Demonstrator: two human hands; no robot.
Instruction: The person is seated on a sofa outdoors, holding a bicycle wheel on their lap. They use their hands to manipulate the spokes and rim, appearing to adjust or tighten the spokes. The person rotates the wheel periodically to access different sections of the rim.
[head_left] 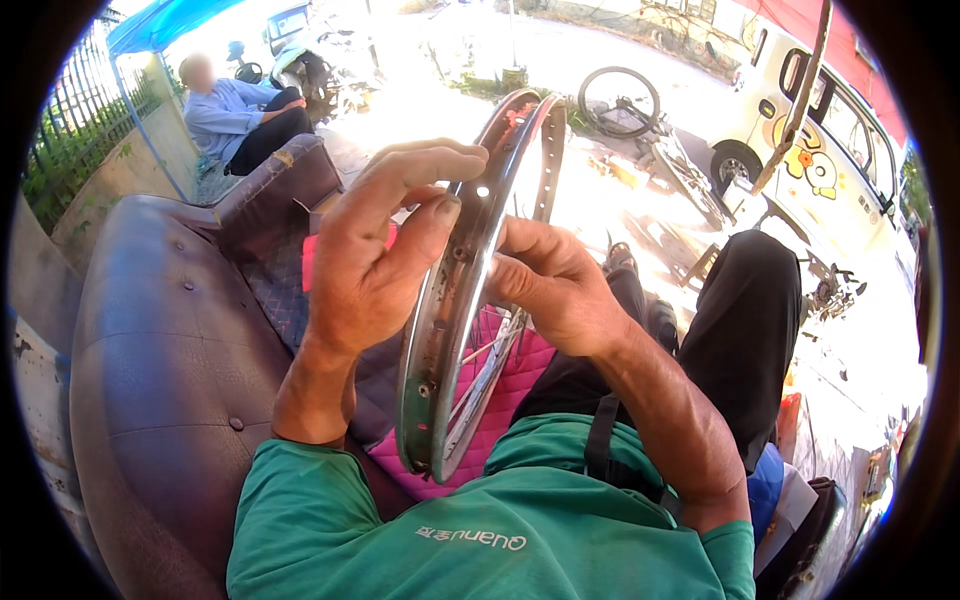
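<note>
A metal bicycle wheel rim [455, 300] stands upright on edge in front of my body. Rust and reddish marks show on it, and a row of holes runs along its outer face. A few thin spokes [478, 365] cross its lower inside. My left hand [375, 235] is at the rim's left, its bent fingers and thumb closed on the outer face near the upper holes. From the right, my right hand [555, 285] reaches to the inner side. Its thumb is pressed to the curled fingers; what lies between them is hidden.
I sit on a brown padded sofa [160, 370] with a pink quilted cover [515, 385]. Someone in a light blue shirt [225, 115] sits at the far left. A bicycle wheel [620, 102] and bicycle parts [690, 185] lie ahead. A white van [800, 130] stands at the far right.
</note>
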